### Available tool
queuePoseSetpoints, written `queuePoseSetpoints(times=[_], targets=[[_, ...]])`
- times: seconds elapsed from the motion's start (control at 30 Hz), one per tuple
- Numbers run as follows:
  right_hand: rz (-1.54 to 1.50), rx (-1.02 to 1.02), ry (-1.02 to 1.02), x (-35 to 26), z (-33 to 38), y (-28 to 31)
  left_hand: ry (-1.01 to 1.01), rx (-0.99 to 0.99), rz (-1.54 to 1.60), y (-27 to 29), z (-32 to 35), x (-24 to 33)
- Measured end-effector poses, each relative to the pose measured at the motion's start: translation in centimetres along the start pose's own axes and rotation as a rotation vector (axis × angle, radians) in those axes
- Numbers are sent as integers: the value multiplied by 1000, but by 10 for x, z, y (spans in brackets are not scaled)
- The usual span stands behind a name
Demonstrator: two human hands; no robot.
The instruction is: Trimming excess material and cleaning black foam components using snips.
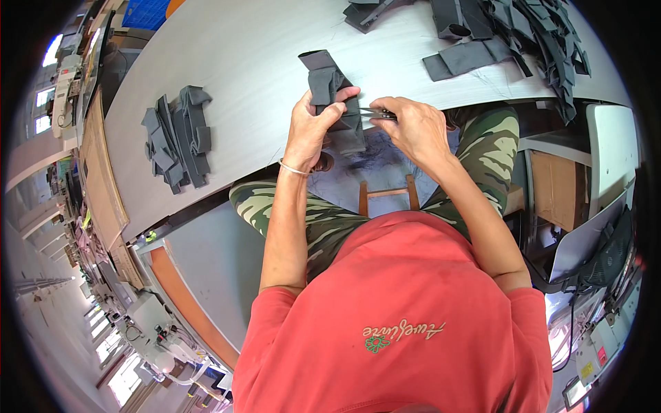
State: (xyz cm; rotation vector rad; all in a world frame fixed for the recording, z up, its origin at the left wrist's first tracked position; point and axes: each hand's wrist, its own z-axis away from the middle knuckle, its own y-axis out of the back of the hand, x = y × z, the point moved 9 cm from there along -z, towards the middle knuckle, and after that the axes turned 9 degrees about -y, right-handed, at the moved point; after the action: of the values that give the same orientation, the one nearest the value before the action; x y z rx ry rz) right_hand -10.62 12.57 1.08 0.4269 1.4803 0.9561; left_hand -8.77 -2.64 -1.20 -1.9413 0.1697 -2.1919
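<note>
Between the fingers and thumb of my left hand [308, 127] is a folded strip of dark grey fabric [323, 79], held over the near edge of the table. Its far end rests toward the tabletop, and its lower end hangs past the edge. My right hand [416, 127] is closed around small dark thread snips [382, 113]. Their pointed blades reach left to the fabric, close to my left fingertips. Whether a thread lies between the blades is too small to tell.
A small stack of grey fabric strips [177, 138] lies on the left of the pale table [241, 76]. A larger heap of strips [533, 34] covers the far right, with one strip [468, 58] nearer. A cardboard box [554, 189] sits under the table at right. Loose threads litter the floor.
</note>
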Motion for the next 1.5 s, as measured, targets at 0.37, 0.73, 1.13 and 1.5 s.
queuePoseSetpoints(times=[0.37,0.73,1.13,1.5], targets=[[-270,128,99,-14,-8,-4,-4,-14,17,5,5,1],[-307,-3,-4,-20,-20,-20,-48,33,16,10,2,-2],[-134,57,134,-27,14,15,-82,57,19,13,5,-2],[132,191,330,-52,14,12,-73,52,61,12,6,-1]])
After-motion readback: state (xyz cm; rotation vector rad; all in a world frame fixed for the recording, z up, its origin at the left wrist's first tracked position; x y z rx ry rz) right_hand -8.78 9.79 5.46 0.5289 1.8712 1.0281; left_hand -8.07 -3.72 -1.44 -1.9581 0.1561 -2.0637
